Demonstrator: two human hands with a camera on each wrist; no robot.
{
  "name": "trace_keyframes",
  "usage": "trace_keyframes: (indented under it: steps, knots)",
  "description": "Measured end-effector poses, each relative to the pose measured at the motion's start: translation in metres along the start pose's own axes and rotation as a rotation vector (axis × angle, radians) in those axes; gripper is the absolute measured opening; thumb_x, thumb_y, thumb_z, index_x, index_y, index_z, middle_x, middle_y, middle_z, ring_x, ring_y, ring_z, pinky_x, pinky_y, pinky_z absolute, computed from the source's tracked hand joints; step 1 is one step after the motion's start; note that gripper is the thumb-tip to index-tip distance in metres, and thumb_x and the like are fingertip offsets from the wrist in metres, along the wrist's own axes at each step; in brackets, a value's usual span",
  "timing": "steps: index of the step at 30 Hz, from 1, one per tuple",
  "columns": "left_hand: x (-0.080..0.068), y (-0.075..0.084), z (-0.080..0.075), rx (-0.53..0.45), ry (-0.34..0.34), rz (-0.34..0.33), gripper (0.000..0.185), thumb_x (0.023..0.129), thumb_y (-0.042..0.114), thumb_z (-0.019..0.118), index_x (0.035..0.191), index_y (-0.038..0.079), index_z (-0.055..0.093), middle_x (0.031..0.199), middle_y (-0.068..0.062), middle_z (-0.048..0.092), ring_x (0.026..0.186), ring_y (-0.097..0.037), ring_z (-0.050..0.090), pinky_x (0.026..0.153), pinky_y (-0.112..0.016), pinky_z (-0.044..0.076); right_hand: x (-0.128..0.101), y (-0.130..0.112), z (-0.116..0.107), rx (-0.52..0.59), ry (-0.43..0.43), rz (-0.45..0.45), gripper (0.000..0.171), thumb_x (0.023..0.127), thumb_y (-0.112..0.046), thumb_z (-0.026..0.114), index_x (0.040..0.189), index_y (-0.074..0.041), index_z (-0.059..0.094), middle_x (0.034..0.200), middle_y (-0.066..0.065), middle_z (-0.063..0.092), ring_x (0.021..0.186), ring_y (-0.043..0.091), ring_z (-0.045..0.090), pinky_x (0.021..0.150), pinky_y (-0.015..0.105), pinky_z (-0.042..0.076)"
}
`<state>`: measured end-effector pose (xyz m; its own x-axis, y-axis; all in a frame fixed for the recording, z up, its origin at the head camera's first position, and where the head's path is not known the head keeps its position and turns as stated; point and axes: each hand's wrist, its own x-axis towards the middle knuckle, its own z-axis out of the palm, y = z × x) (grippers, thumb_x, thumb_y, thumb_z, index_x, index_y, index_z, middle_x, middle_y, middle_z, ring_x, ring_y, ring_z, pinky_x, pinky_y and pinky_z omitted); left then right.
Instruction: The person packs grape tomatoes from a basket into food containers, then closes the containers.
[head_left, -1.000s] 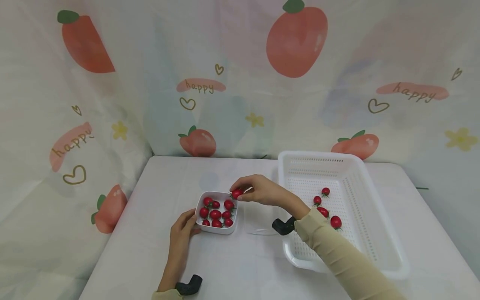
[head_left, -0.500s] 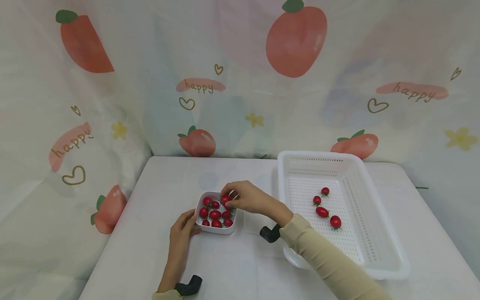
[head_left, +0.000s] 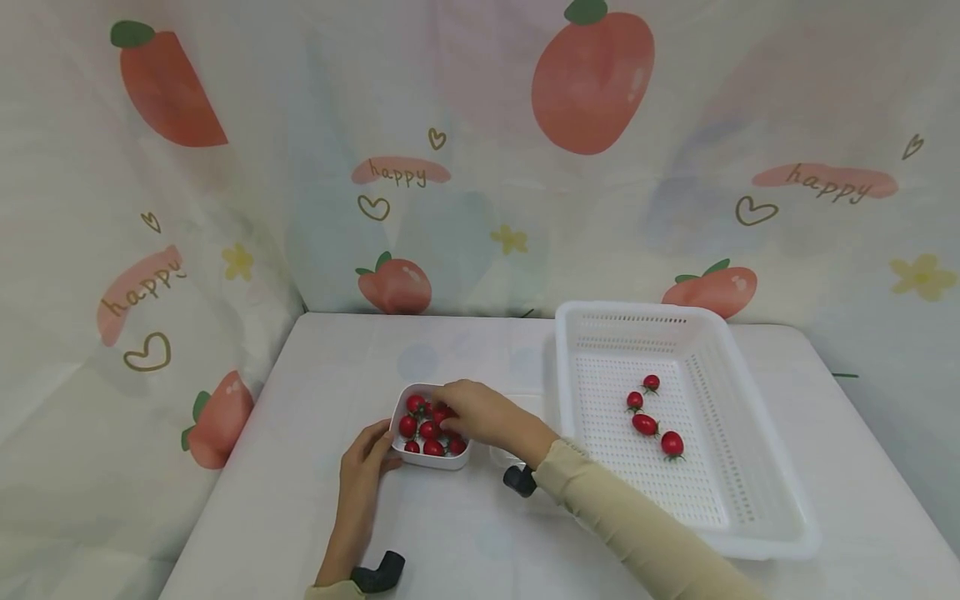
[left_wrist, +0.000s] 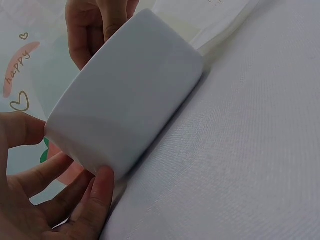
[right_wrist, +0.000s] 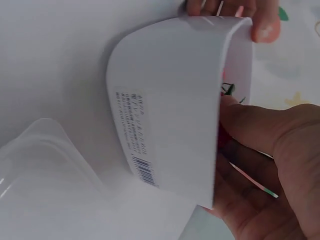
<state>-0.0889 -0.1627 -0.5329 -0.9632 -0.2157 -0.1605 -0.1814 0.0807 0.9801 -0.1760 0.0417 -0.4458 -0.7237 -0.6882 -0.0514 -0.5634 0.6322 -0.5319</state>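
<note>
A small white box (head_left: 442, 461) with several red cherry tomatoes (head_left: 407, 426) stands on the table. My left hand (head_left: 363, 462) holds the box's left side, its thumb and fingers around a corner in the left wrist view. My right hand (head_left: 487, 412) reaches over the right rim into the box. Between its thumb and fingers a cherry tomato (right_wrist: 223, 135) shows in the right wrist view, mostly hidden by the hand and the box wall. The outer wall facing that camera bears a printed label with a barcode (right_wrist: 145, 172).
To the right stands a large white perforated basket (head_left: 712, 475) with several cherry tomatoes (head_left: 672, 443) on its floor. Between box and basket lies a clear plastic lid (right_wrist: 50, 150), partly behind the right arm in the head view. A fruit-printed curtain (head_left: 480, 100) hangs behind the table.
My right hand has moved left and down from the box's right back corner, carrying a cherry tomato in among the others. My left hand has stayed on the box.
</note>
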Motion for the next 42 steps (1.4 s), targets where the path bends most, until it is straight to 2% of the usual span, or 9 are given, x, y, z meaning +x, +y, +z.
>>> trace_keyframes:
  steps: [5,11,16,29,34,38,42]
  knots:
    - [0.001,0.000,-0.001,0.004,-0.002,-0.004,0.037,0.109,0.036,0.054,0.139,0.017,0.063,0.141,-0.007,0.065,0.104,-0.013,0.069,0.089,-0.019,0.060,0.005,0.001,0.008,-0.064,-0.006,0.025,0.041,0.097,-0.010,0.073,0.136,-0.012,0.063,0.103,0.000,0.076,0.090,0.009,0.066,0.079,0.021,0.057]
    - [0.001,-0.001,0.000,0.010,0.001,0.002,0.037,0.109,0.034,0.054,0.139,0.016,0.063,0.141,-0.008,0.065,0.103,-0.013,0.069,0.088,-0.021,0.061,0.008,-0.001,0.012,-0.144,0.002,0.045,0.047,0.098,-0.012,0.073,0.143,-0.012,0.060,0.116,0.004,0.074,0.099,0.013,0.068,0.087,0.026,0.060]
    - [0.001,-0.001,0.001,0.013,0.006,0.015,0.036,0.109,0.033,0.055,0.139,0.015,0.064,0.141,-0.008,0.065,0.107,-0.016,0.069,0.088,-0.021,0.062,0.007,0.000,0.013,-0.176,0.024,0.021,0.038,0.097,-0.012,0.073,0.134,-0.011,0.065,0.112,0.006,0.070,0.097,0.015,0.067,0.084,0.028,0.060]
    - [0.000,-0.003,0.000,-0.001,0.004,0.009,0.036,0.109,0.033,0.054,0.139,0.016,0.063,0.143,-0.007,0.064,0.107,-0.015,0.068,0.088,-0.020,0.061,0.007,0.002,0.014,-0.187,0.018,-0.022,0.016,0.094,-0.006,0.075,0.110,-0.011,0.075,0.102,0.002,0.078,0.091,0.013,0.068,0.077,0.024,0.059]
    - [0.000,-0.003,0.002,0.002,0.007,0.010,0.036,0.109,0.033,0.055,0.139,0.016,0.064,0.142,-0.006,0.064,0.107,-0.013,0.068,0.087,-0.019,0.061,0.005,0.002,0.011,-0.167,0.015,-0.014,0.022,0.096,-0.006,0.074,0.118,-0.010,0.073,0.106,0.003,0.078,0.095,0.014,0.069,0.084,0.027,0.061]
    - [-0.001,-0.002,0.002,0.005,0.011,0.016,0.037,0.109,0.033,0.055,0.140,0.016,0.063,0.142,-0.008,0.064,0.104,-0.012,0.068,0.087,-0.019,0.061,0.001,-0.001,0.005,-0.138,0.022,0.002,0.034,0.097,-0.007,0.072,0.131,-0.011,0.069,0.108,0.005,0.077,0.096,0.016,0.068,0.086,0.029,0.061]
    - [-0.002,-0.001,0.001,0.003,0.007,0.022,0.039,0.109,0.034,0.054,0.141,0.014,0.062,0.143,-0.011,0.064,0.104,-0.012,0.068,0.088,-0.019,0.061,-0.005,-0.002,-0.002,-0.053,0.045,0.010,0.039,0.097,-0.007,0.072,0.135,-0.010,0.068,0.110,0.008,0.077,0.098,0.020,0.070,0.089,0.033,0.061]
